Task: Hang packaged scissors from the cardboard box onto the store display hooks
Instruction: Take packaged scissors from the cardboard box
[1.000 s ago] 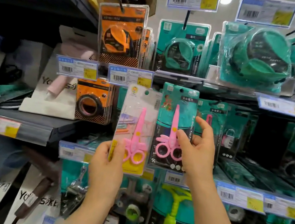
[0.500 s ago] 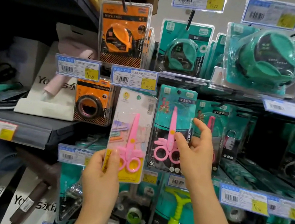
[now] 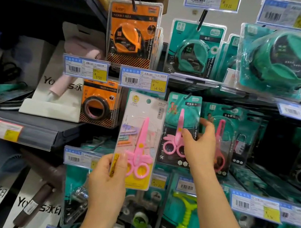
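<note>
My left hand [image 3: 107, 180] pinches the lower left edge of a clear-and-yellow pack of pink scissors [image 3: 139, 140], held upright in front of the display, its hang hole near the top free of any hook. My right hand [image 3: 199, 144] grips the right edge of a teal pack of pink scissors [image 3: 180, 126] that hangs on a black hook [image 3: 188, 96]. Another teal scissors pack [image 3: 221, 137] hangs just behind my right hand. No cardboard box is in view.
Orange tape measures [image 3: 132, 33] and teal tape measures [image 3: 194, 49] hang above. Price tags [image 3: 143, 79] jut out on hook ends. A grey shelf [image 3: 23, 128] with white bags sits at left. A green-handled tool [image 3: 183, 224] hangs below.
The view has tilted up slightly, so the packs sit lower in frame. My left hand's pack has dropped a little relative to the teal pack. My right hand keeps its grip.
</note>
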Demonstrator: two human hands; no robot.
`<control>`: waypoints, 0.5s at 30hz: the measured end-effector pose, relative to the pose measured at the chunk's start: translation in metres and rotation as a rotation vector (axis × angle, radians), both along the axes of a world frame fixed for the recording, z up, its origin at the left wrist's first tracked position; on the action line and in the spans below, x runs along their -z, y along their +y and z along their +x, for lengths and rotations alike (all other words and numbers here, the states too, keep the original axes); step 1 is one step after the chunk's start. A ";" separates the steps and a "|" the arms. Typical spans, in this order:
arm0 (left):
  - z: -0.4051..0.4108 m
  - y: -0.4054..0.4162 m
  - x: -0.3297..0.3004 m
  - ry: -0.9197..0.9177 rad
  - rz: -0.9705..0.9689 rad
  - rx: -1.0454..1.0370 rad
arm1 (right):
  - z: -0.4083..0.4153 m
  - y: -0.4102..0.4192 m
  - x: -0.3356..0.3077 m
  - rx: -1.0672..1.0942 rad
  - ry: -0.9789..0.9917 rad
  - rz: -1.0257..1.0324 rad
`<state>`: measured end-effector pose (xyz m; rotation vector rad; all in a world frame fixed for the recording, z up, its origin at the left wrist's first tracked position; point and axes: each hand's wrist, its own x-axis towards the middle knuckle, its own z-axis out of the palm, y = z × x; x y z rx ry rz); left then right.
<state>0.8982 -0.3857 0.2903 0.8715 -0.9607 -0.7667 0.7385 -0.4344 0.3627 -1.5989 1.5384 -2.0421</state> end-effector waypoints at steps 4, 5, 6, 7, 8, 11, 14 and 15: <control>-0.004 0.001 0.001 -0.011 0.011 0.042 | 0.000 -0.017 0.000 0.106 0.105 0.089; -0.005 0.001 0.002 -0.006 0.013 0.052 | -0.001 -0.019 0.001 0.150 0.137 0.122; -0.007 0.000 0.002 -0.003 0.012 0.062 | -0.002 -0.020 0.003 0.203 0.190 0.154; -0.008 0.000 0.002 -0.001 0.012 0.069 | -0.004 -0.018 0.005 0.245 0.244 0.175; -0.011 0.000 0.003 -0.002 0.010 0.073 | -0.005 -0.013 0.007 0.269 0.276 0.159; -0.019 0.001 0.002 0.009 0.005 0.097 | -0.002 0.017 0.014 0.086 0.124 0.012; -0.031 0.001 0.002 0.006 -0.003 0.106 | 0.013 0.052 0.028 -0.296 -0.099 -0.003; -0.035 0.001 0.001 0.000 -0.005 0.106 | 0.016 0.058 0.035 -0.327 -0.082 0.001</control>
